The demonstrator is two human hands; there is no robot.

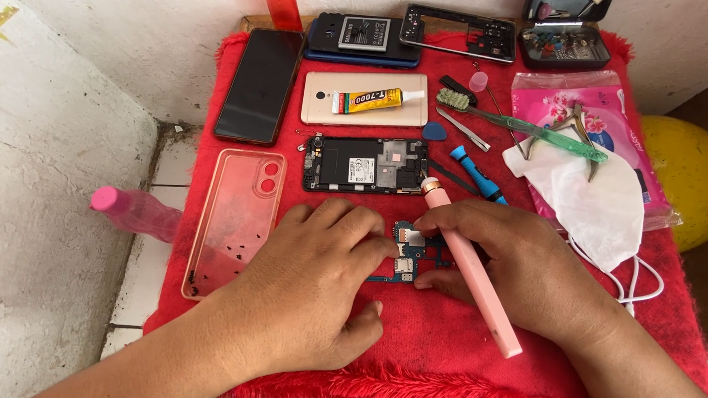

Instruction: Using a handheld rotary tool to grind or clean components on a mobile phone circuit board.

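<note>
Circuit board (pixel 409 254) pinched between left hand (pixel 317 286) and pen-clasping right hand (pixel 512 268), mid-cloth, clutter beyond.

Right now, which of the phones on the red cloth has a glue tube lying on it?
The gold phone, face down in the middle row, with the yellow glue tube across its back. The black-screened phone and the opened black phone carry nothing.
</note>
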